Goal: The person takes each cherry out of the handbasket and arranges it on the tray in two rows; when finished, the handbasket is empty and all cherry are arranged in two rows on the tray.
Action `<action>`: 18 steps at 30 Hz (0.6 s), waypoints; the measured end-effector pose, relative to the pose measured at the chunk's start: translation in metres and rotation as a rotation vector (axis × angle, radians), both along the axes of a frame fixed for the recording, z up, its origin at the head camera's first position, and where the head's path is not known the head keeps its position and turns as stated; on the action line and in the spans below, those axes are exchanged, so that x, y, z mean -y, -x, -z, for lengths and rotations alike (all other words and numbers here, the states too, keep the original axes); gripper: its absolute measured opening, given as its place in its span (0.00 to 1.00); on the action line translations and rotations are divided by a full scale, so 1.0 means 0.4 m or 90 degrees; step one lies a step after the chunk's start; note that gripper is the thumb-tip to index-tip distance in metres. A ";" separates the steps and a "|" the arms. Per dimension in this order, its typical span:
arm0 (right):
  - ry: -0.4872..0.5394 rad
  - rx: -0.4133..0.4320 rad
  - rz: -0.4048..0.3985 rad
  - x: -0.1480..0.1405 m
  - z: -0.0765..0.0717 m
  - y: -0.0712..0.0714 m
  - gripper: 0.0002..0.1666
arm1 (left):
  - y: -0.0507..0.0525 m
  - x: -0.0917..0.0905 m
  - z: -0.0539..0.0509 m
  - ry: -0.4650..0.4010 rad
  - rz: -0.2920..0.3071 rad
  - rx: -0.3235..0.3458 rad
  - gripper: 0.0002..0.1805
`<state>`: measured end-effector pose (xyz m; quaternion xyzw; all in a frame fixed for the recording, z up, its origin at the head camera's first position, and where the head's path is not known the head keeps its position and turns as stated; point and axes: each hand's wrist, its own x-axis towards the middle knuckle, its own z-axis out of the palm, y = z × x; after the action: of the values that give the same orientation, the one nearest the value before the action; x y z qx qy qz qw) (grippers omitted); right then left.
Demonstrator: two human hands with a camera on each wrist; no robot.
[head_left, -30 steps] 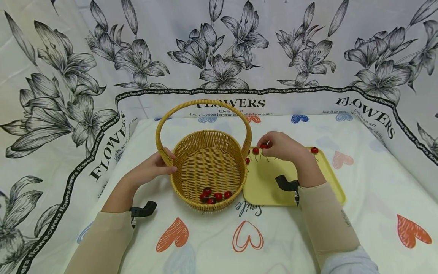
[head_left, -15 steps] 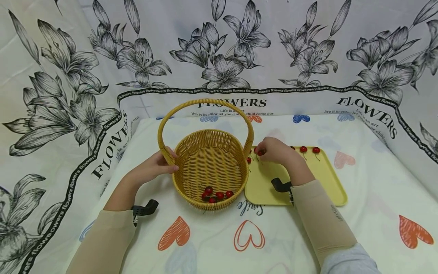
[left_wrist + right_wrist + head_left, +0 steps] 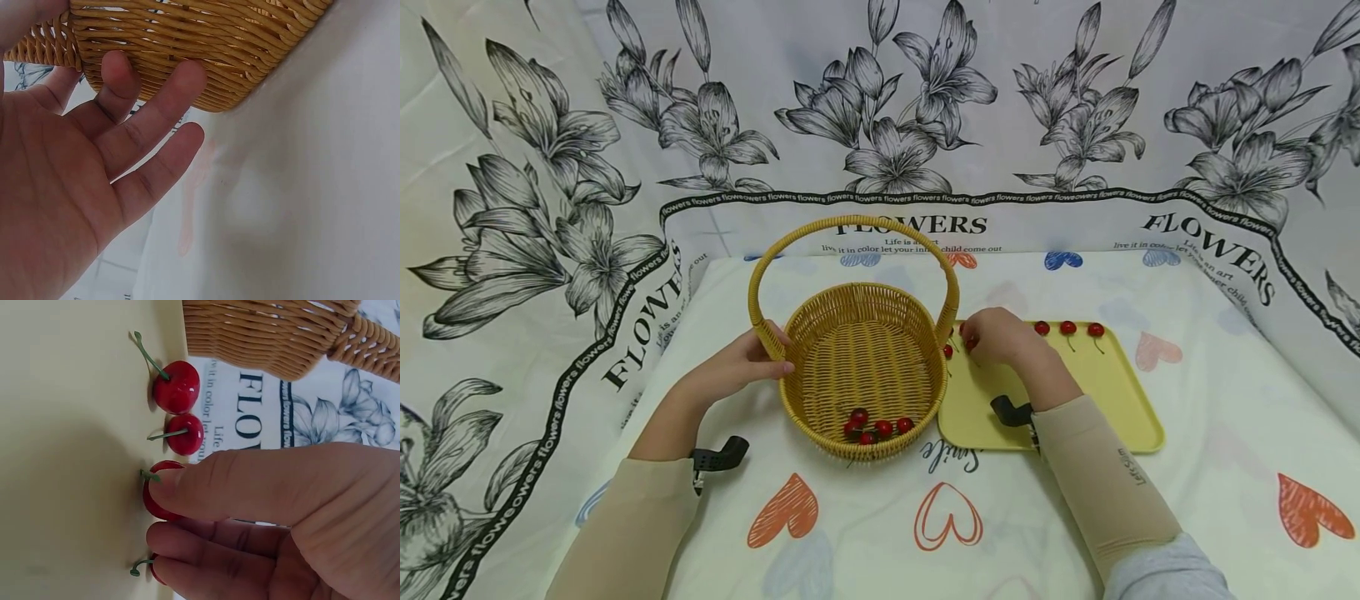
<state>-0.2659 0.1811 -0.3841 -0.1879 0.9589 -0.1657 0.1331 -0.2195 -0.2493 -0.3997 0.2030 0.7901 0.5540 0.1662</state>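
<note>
Pinching cherry (image 3: 156,511) with right hand (image 3: 1003,337) by tray's (image 3: 1108,396) far edge; holding basket (image 3: 861,302) near handle (image 3: 769,340) with left hand (image 3: 737,363). Likely picking; next, probably lift clear.

Left grip (image 3: 741,360) on wicker basket (image 3: 865,358), cherries (image 3: 883,428) inside, right grip (image 3: 1002,337) on cherry (image 3: 972,342), yellow tray (image 3: 981,429) beneath

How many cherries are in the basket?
5 visible, clustered at the near side of the basket: a back cherry, left cherry, front cherry, middle cherry and right cherry. Others may be hidden underneath.
</note>
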 end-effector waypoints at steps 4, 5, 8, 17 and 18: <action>0.000 -0.010 0.016 0.002 0.001 -0.001 0.10 | -0.001 -0.001 -0.001 -0.002 0.001 0.001 0.21; 0.002 -0.010 0.021 0.001 0.001 -0.001 0.11 | -0.001 -0.001 -0.001 -0.003 0.002 0.000 0.21; 0.006 -0.008 0.029 -0.001 -0.001 -0.003 0.13 | -0.001 -0.001 -0.001 -0.004 0.004 -0.004 0.21; 0.039 0.007 0.037 -0.020 -0.029 -0.012 0.16 | 0.000 -0.001 -0.001 -0.005 0.008 -0.012 0.21; 0.038 0.005 0.040 -0.022 -0.030 -0.011 0.16 | 0.001 0.000 0.000 -0.006 0.011 -0.014 0.21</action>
<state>-0.2617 0.1898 -0.3722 -0.1610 0.9584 -0.1993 0.1258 -0.2199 -0.2491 -0.3996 0.2165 0.7875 0.5541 0.1610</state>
